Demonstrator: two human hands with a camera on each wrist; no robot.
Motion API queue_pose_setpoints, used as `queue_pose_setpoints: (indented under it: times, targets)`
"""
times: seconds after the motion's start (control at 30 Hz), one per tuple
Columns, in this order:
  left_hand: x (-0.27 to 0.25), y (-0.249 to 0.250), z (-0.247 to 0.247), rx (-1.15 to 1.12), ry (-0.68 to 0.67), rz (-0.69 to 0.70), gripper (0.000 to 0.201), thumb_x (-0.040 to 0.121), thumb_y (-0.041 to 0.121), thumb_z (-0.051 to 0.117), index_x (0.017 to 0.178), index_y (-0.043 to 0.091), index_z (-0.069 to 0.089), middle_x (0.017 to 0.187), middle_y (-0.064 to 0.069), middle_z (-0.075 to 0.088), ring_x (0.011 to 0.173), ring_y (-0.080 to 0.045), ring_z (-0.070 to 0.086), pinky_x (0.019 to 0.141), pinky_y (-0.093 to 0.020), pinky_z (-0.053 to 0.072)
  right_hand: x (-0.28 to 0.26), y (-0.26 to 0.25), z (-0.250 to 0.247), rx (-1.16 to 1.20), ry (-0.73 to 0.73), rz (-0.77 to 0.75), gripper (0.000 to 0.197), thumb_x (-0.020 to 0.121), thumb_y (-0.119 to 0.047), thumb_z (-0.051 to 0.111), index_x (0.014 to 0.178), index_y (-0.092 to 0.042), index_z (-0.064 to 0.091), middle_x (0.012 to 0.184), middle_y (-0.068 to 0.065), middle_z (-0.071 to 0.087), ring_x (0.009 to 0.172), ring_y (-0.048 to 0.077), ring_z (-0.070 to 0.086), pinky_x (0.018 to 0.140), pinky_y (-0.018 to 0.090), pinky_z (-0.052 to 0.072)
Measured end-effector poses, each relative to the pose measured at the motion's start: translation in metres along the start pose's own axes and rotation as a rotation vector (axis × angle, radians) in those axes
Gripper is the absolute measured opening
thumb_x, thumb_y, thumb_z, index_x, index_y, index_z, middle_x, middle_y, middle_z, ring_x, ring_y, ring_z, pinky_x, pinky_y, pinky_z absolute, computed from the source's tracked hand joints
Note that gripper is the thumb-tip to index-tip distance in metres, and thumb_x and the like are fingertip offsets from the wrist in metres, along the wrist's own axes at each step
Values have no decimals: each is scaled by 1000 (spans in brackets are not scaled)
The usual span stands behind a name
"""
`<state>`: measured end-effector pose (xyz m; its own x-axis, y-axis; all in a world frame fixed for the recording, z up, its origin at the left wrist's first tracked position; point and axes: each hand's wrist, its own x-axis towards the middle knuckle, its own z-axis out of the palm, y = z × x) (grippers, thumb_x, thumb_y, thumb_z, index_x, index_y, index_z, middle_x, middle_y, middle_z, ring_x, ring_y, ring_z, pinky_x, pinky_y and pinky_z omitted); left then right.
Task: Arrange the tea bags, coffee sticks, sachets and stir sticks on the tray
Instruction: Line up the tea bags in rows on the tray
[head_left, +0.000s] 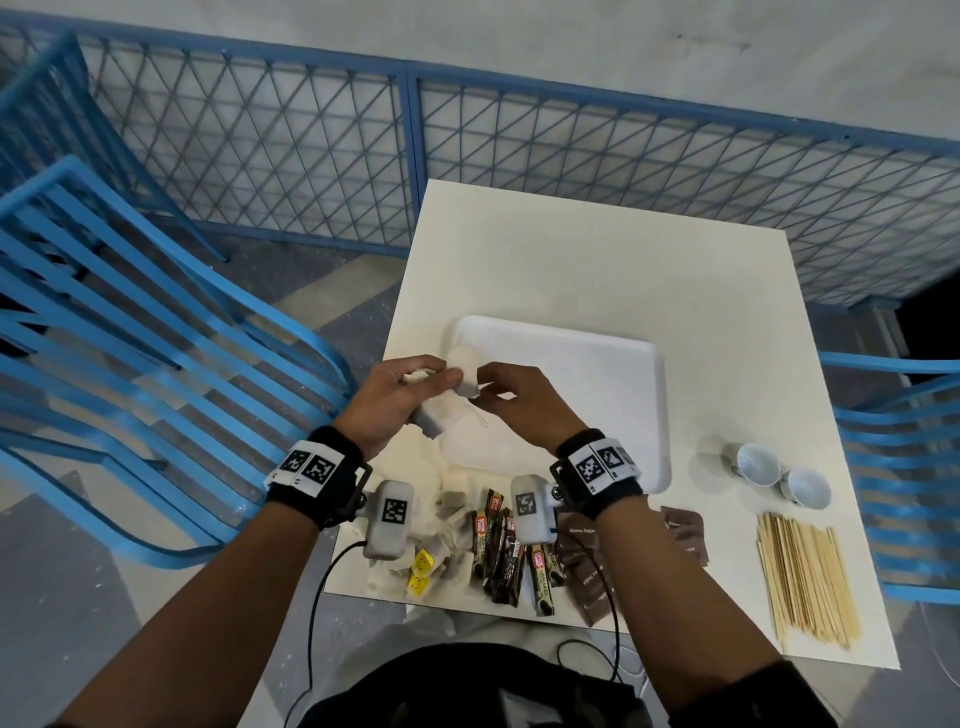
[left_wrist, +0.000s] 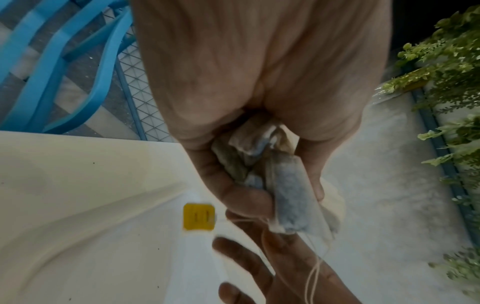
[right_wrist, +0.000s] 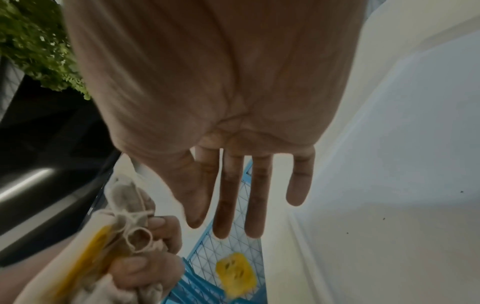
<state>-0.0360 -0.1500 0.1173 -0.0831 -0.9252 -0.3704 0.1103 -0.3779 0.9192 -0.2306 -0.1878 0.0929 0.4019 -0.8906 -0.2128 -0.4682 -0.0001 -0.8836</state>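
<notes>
The far half of the square white tabletop is lying bare, giving open passage. The shallow white rectangular tray is sitting mid-table, its right portion unoccupied. Along the near edge, loose paper tea bags, dark coffee sticks and brown sugar sachets are crowding the way. Near the right edge, two small white cups and pale wooden stir sticks are blocking approach. Blue slatted metal chairs are flanking the table.
</notes>
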Motion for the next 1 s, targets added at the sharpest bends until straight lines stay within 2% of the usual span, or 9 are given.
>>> queue_pose_setpoints:
  times: [0.17,0.3,0.37,0.53,0.63,0.73,0.8,0.9,1.0]
  targets:
    - [2,0,-6,15,8,5,13,95,17,68,92,5,72,86,-12,70,61,-19,62,48,-31,57,-5,-2,1,140,11,27,10,96,-12,64,87,-17,68,76,-12,75,77,13,70,76,16,49]
    - [2,1,-4,-6,16,8,10,96,15,66,95,7,72,88,-1,78,65,-15,66,50,-30,58,-4,-5,-1,295,69,105,11,99,-11,58,97,-4,66,77,6,75,65,20,63,66,27,53]
    - [3,0,-4,-7,2,4,12,97,14,66,100,5,72,93,-5,79,70,-15,68,50,-30,59,-4,-7,0,276,96,122,11,99,-12,58,97,-6,67,69,5,69,60,16,56,61,24,49]
    - [7,-1,-4,29,-9,26,12,94,13,70,92,3,64,98,-11,79,74,-19,67,49,-31,57,-4,-11,-5,169,120,98,9,95,-18,64,87,-20,69,61,-2,53,54,11,43,54,20,37]
    - [10,-2,-2,42,53,31,7,89,12,75,84,10,70,94,-2,76,77,-21,65,51,-35,59,-3,-13,-9,66,87,88,8,92,-17,67,86,-22,70,66,1,59,52,6,45,55,18,38]
    - [14,-4,-1,6,117,10,9,86,16,79,86,10,71,95,-16,70,74,-24,63,52,-35,58,-4,-15,-9,-26,27,74,11,91,-25,70,81,-27,68,70,-6,65,53,1,50,55,13,37]
    - [16,-3,0,-31,118,11,12,88,18,77,86,10,69,100,-25,73,69,-23,62,51,-32,54,-5,-18,-9,-65,0,78,13,92,-20,68,81,-27,69,69,-14,66,55,-3,53,56,10,36]
    - [15,0,2,-57,130,28,14,91,17,75,81,14,65,95,-15,78,63,-22,61,48,-29,49,-6,-20,-11,-97,-24,82,18,93,-10,62,89,-22,75,71,-23,67,60,-9,57,59,7,37]
    - [18,-1,0,-40,183,26,15,90,18,76,81,16,65,92,-11,79,53,-25,58,49,-28,50,-7,-17,-13,-139,-13,37,37,89,4,53,100,-22,77,93,-9,68,70,-8,60,68,7,42]
